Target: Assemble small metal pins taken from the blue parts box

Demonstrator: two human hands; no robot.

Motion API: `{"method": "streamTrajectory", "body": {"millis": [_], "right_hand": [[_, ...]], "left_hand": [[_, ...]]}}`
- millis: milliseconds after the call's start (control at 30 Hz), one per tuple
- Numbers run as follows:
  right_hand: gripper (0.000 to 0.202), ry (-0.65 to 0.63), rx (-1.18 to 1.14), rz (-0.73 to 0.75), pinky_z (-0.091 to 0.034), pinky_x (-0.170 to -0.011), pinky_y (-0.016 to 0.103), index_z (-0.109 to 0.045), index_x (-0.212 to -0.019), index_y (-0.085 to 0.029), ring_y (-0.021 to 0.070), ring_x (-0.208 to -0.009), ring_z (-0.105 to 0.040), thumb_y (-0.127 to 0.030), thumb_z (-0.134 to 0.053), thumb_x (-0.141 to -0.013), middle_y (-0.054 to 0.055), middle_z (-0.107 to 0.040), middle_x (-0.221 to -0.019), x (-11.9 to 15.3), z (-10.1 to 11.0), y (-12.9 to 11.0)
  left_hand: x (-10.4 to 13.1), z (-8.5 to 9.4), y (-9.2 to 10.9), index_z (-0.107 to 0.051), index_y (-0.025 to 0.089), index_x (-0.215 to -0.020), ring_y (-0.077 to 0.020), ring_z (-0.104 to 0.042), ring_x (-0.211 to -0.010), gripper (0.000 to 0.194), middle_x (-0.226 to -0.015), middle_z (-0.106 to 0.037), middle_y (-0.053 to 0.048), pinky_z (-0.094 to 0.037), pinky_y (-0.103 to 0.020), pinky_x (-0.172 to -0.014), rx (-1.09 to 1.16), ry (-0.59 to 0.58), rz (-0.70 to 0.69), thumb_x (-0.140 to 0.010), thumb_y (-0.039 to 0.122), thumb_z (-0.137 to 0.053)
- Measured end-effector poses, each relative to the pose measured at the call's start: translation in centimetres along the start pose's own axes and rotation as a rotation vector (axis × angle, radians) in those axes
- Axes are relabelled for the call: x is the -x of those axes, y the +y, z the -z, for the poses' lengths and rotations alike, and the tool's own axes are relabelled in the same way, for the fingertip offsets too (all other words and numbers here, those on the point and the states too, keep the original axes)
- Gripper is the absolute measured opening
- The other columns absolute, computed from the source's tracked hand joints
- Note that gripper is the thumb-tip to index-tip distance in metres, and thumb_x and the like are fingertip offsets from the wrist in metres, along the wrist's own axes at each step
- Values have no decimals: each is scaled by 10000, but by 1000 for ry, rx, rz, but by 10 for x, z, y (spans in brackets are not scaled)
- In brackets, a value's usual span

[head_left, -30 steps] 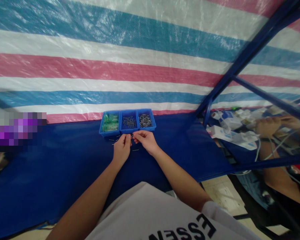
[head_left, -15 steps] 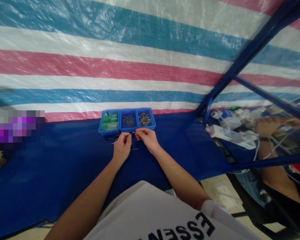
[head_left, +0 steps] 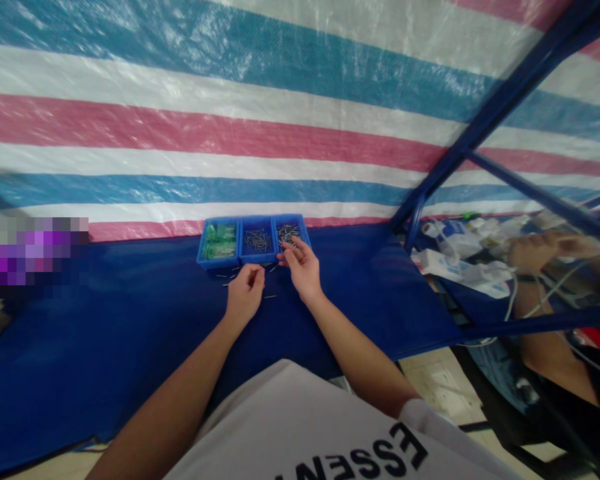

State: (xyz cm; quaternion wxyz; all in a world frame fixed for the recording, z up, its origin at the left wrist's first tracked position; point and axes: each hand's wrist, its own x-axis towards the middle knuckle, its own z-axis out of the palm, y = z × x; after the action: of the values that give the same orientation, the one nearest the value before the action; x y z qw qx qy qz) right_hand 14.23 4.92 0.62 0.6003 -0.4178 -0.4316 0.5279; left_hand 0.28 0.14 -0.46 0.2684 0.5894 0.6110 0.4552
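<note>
My left hand [head_left: 245,292] is closed in a pinch above the blue tabletop, just in front of the bins; what it holds is too small to make out. My right hand [head_left: 304,272] is at the front edge of the right blue bin [head_left: 306,235], its fingers apart and partly curled. That bin holds short metal pins [head_left: 286,233]. Thin dark metal pins [head_left: 258,241] lie in the middle bin, and green pieces in clear packaging [head_left: 220,239] fill the left one. A few loose pins [head_left: 270,297] lie on the tabletop around my hands.
A blue metal frame [head_left: 445,167] rises on the right. Beyond it, another person's hands [head_left: 535,253] are among white boxes, bags and cables [head_left: 460,267]. A striped plastic sheet [head_left: 280,147] hangs behind the blue table [head_left: 130,320]. A pixelated purple patch covers the far left.
My right hand has moved away from my left hand, up and to the right toward the right bin, and its fingers have spread. My left hand stays in place, still pinched.
</note>
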Motion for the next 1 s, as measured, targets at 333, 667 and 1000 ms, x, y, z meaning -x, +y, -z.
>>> {"method": "streamTrajectory", "body": {"millis": [333, 667, 1000], "right_hand": [[210, 20, 259, 163, -544, -722, 303, -617, -903, -182, 156, -762, -657, -368, -542, -842, 63, -688, -916, 2, 3, -5], [165, 59, 700, 307, -501, -725, 289, -653, -932, -172, 170, -772, -640, -233, -554, -815, 60, -708, -884, -22, 25, -37], [150, -409, 1524, 141, -473, -847, 311, -728, -876, -217, 213, -921, -656, -266, -681, -742, 53, -727, -917, -76, 5, -49]], "left_hand": [[0, 0, 0, -588, 208, -882, -124, -547, -555, 234, -602, -575, 37, -404, -247, -589, 2, 5, -5, -869, 406, -463], [1, 2, -1, -582, 210, -881, -126, -557, -568, 233, -611, -576, 38, -411, -254, -601, 8, -12, 23, -876, 412, -466], [0, 1, -4, -580, 206, -882, -121, -542, -556, 238, -602, -559, 44, -401, -241, -583, 42, -5, 18, -870, 412, -461]]}}
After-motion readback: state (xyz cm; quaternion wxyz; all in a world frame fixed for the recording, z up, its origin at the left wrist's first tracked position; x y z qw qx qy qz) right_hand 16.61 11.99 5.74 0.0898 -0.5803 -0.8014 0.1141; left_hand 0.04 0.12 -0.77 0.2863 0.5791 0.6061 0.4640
